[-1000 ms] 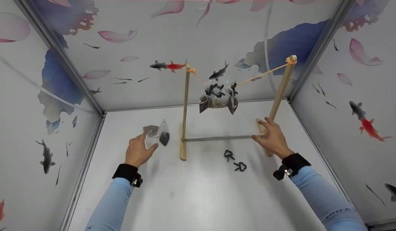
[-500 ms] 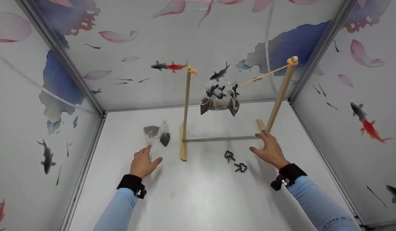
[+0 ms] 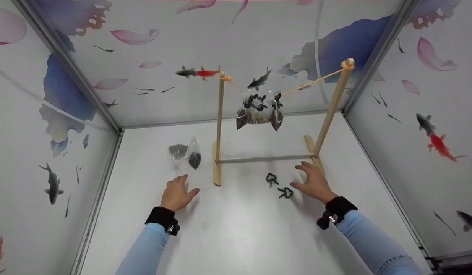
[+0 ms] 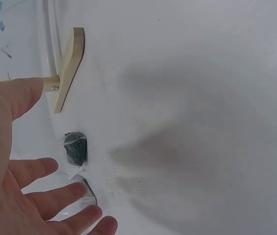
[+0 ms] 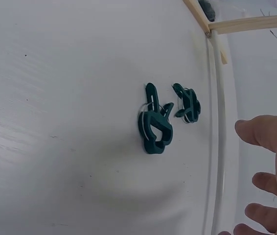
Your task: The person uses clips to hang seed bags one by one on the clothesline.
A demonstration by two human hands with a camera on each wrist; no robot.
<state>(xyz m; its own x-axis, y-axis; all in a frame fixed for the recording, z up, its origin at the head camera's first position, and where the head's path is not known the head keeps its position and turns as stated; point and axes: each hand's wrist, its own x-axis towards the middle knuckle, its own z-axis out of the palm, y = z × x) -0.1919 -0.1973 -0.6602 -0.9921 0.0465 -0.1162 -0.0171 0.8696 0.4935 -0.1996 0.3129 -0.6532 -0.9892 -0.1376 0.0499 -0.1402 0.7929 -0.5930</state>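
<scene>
My left hand (image 3: 178, 194) hovers over the white table with fingers spread, holding nothing. Just beyond it lie two small clear bags, one with grey-brown contents (image 3: 178, 151) and one with dark contents (image 3: 195, 159). My right hand (image 3: 313, 184), also with spread fingers and nothing in them, is by the near part of a wooden stand's right foot (image 3: 310, 144). To its left, two dark green spring clamps lie on the table, a nearer clamp (image 5: 155, 126) and a farther clamp (image 5: 190, 104). Several filled bags (image 3: 260, 117) hang in the stand, with dark clamps at their tops.
The stand has a left post (image 3: 219, 118), a leaning right post (image 3: 333, 110) and a pale crossbar (image 3: 266, 159) low between them. An orange cord (image 3: 312, 82) runs between the post tops. White panels (image 3: 174, 103) printed with fish and petals enclose the table.
My left hand has drawn back from the bags on the table, toward me and slightly right. My right hand has left the stand's right post and foot, coming nearer and leftward.
</scene>
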